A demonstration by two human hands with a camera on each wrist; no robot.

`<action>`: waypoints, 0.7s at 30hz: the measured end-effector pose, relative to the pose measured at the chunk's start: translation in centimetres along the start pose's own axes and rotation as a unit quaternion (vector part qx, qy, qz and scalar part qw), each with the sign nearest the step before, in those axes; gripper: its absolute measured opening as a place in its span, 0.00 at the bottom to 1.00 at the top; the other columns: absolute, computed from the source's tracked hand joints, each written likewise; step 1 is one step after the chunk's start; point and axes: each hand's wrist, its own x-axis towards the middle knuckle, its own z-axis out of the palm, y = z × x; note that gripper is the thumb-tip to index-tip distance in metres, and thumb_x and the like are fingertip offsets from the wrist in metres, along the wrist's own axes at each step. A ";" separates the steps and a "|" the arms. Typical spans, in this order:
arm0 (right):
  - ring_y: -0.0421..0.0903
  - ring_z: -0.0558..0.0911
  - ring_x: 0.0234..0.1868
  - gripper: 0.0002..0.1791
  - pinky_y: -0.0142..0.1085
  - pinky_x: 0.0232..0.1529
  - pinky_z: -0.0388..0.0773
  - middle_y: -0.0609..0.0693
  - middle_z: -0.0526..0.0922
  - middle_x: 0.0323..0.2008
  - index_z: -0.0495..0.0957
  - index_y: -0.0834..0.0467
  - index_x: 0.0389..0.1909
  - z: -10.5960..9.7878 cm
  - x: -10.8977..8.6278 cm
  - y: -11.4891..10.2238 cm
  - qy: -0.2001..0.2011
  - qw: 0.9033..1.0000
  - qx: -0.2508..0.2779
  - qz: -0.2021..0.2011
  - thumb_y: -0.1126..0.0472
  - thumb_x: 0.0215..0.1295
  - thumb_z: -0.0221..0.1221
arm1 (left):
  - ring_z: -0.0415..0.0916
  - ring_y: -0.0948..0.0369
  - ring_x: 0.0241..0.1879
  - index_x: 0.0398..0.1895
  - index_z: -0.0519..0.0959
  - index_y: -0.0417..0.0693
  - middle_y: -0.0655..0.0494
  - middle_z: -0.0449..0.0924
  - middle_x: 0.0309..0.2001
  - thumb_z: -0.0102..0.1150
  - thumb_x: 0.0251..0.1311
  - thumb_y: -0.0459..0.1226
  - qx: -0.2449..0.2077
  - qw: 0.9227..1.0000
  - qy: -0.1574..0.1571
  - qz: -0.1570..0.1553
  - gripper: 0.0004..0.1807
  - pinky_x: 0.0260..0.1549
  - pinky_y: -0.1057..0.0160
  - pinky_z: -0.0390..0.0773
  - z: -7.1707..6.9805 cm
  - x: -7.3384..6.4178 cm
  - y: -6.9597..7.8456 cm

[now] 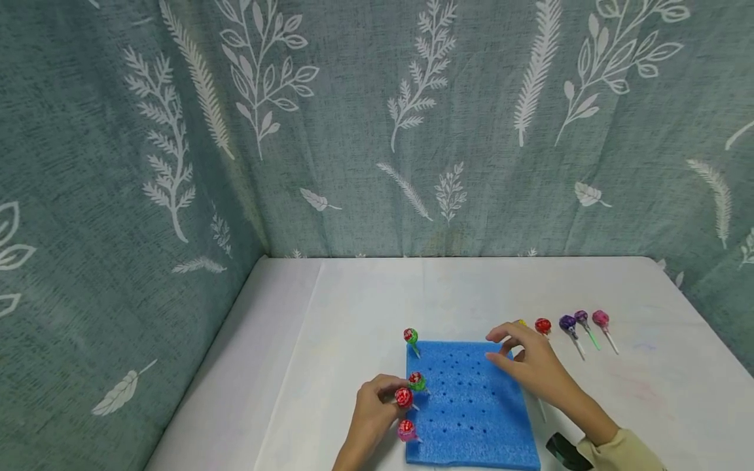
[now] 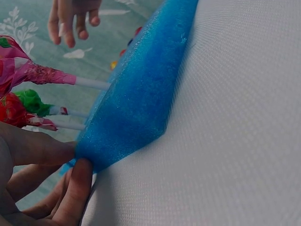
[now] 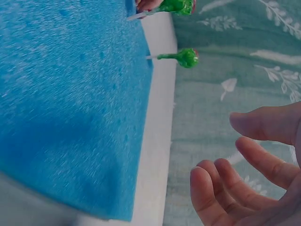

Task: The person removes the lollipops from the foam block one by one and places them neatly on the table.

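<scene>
A blue foam board [image 1: 453, 405] dotted with small holes lies on the white table. Along its left edge stand several wrapped lollipops: a green-and-red one [image 1: 410, 335] at the far corner, another green-and-red one [image 1: 416, 381], a red one [image 1: 403, 397], and a pink one [image 1: 406, 430] nearest me. My left hand [image 1: 374, 409] is beside the red one; in the left wrist view its thumb and fingers [image 2: 81, 181] pinch the foam's edge. Above the board's far right corner hovers my right hand [image 1: 533, 366], fingers loosely bent and apart, holding nothing.
Loose lollipops lie right of the board: a partly hidden yellow one [image 1: 521, 322], a red one [image 1: 542, 326], two purple ones, including one on a green stick [image 1: 592, 337], and a pink one [image 1: 601, 318]. A patterned green curtain [image 1: 365, 131] hangs behind the table.
</scene>
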 end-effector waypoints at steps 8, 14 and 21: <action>0.40 0.75 0.30 0.12 0.30 0.25 0.75 0.44 0.74 0.33 0.74 0.48 0.36 1.4 1.2 -0.7 -0.009 1.000 0.016 -0.003 0.56 0.50 0.62 | 0.74 0.63 0.37 0.30 0.82 0.51 0.61 0.77 0.32 0.62 0.29 0.25 0.000 1.000 0.000 -0.001 0.19 0.42 0.62 0.73 -0.2 0.0 0.0; 0.41 0.75 0.31 0.12 0.30 0.27 0.76 0.45 0.74 0.34 0.74 0.49 0.36 2.5 1.7 -0.8 -0.016 0.999 0.038 0.011 0.56 0.49 0.63 | 0.74 0.62 0.37 0.30 0.82 0.50 0.61 0.77 0.32 0.61 0.29 0.24 -0.002 1.000 -0.001 -0.001 0.19 0.41 0.63 0.73 -0.2 0.0 0.0; 0.42 0.75 0.31 0.13 0.30 0.27 0.76 0.45 0.74 0.33 0.74 0.48 0.36 3.7 2.3 -1.2 -0.019 0.998 0.051 0.019 0.60 0.48 0.63 | 0.74 0.62 0.36 0.30 0.82 0.48 0.59 0.78 0.33 0.61 0.28 0.23 -0.016 1.000 0.000 0.001 0.20 0.40 0.61 0.74 0.0 0.0 -0.1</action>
